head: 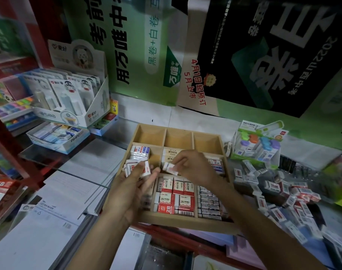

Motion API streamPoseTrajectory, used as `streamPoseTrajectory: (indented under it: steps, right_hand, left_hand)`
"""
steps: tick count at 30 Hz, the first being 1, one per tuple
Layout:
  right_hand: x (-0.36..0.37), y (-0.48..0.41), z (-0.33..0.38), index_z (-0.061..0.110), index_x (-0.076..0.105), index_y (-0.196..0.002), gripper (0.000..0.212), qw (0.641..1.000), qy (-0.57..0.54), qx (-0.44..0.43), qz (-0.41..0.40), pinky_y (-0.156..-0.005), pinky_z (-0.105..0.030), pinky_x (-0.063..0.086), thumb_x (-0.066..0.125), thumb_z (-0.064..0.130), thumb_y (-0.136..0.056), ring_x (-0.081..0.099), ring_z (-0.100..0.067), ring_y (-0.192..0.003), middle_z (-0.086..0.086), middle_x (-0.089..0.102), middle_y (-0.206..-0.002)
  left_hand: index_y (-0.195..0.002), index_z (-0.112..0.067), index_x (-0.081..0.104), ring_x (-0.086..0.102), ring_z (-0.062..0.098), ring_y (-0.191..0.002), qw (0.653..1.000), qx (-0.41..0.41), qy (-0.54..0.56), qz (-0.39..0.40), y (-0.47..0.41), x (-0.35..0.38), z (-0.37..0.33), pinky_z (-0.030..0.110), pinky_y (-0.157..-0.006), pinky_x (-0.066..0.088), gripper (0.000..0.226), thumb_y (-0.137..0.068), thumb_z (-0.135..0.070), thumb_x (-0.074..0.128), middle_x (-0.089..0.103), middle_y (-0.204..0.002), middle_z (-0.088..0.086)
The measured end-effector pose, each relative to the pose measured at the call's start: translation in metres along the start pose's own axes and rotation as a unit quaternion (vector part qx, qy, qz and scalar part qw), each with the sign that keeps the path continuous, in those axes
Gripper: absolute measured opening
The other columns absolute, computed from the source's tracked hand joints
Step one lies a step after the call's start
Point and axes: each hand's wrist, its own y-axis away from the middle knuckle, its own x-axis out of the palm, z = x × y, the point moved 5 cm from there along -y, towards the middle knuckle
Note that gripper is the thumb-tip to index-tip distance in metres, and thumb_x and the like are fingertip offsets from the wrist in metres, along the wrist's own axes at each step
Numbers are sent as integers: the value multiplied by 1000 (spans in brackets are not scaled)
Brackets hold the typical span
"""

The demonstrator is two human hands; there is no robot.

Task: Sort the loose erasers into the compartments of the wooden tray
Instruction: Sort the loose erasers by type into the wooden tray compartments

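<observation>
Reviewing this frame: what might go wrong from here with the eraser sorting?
1. The left hand holds several erasers at once; one may slip into a wrong compartment of the wooden tray.
2. The loose pile holds similar red-and-white wrappers, so kinds may get mixed.

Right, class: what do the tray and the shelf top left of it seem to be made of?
The tray looks like pale wood, matt and unpainted: even tan walls, thin dividers. The shelf top looks like clear glass: papers show through it and its edge glints.
</observation>
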Motion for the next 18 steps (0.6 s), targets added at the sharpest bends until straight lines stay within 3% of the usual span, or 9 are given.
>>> streamPoseTrajectory:
  steps: [2, 4, 5, 8, 10, 18]
  right_hand:
    - [15, -8, 0, 0, 69, -98, 16, 998, 55, 4, 3, -74, -8, 46, 59, 2, -87, 60, -12, -86, -13, 68, -103]
    - [27, -13, -2, -1, 71, -97, 17, 994, 111, 23, 3, -93, -27, 47, 57, -1, -87, 61, -23, -97, -16, 67, -103]
    - [31, -14, -4, -1, 70, -98, 19, 989, 141, 34, -2, -94, -32, 46, 55, -3, -87, 60, -26, -100, -17, 65, -105]
    - [30, -8, -6, 2, 66, -103, 25, 974, 207, 64, -72, -84, -27, 46, 48, -8, -87, 59, -25, -97, -14, 60, -107]
    - [26, 0, -6, 8, 63, -106, 26, 957, 262, 78, -97, -89, -31, 40, 47, -2, -88, 59, -24, -98, -9, 64, -104]
    - [28, 0, -12, 10, 62, -106, 25, 986, 125, 110, -10, -101, -36, 25, 40, 14, -94, 54, -25, -108, -7, 65, -111]
  left_hand:
    - [-114, -3, 60, 71, 17, -75, 1000, 4, 10, 0, 1, -2, -1, 24, -57, 58, 25, -91, -12, 54, 73, -89, 14]
    - [-117, -4, 59, 71, 15, -74, 1000, 13, -18, -4, 4, -4, -1, 20, -51, 55, 28, -91, -14, 54, 73, -90, 12]
    - [-116, -5, 59, 71, 12, -68, 999, 22, -45, -4, 6, -5, -1, 17, -46, 52, 29, -91, -16, 54, 73, -87, 10]
    - [-117, -4, 59, 68, 8, -56, 995, 45, -93, 3, 11, -6, -1, 14, -40, 47, 31, -90, -20, 54, 73, -72, 2]
    - [-119, -5, 58, 68, 8, -57, 994, 47, -101, 6, 14, -6, -1, 13, -40, 47, 32, -90, -19, 54, 73, -70, 1]
    - [-104, -11, 62, 71, 13, -66, 996, 37, -74, 18, 18, -3, 2, 15, -45, 50, 16, -90, -14, 54, 74, -77, 5]
